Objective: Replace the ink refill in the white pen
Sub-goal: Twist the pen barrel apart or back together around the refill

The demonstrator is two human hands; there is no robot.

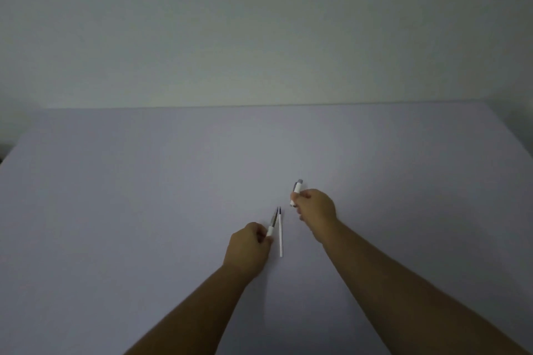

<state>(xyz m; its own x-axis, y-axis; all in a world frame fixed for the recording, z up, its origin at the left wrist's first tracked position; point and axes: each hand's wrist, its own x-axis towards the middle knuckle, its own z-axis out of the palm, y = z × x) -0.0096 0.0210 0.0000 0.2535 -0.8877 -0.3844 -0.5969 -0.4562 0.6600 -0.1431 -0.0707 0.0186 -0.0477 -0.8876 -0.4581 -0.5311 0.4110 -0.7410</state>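
Left hand [250,248]: I see its fingers pinched on the front part of the white pen [271,226], grey tip pointing far
Right hand [315,206]: fingers closed around the rear barrel [296,192], grey end up and far, held clear of the front part
Refill [280,235]: 1 thin white stick with a dark tip, lying on the table [144,196] just right of the left hand, between both hands
Table: plain pale surface, wall beyond its far edge

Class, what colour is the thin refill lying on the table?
White with a dark tip, head view.
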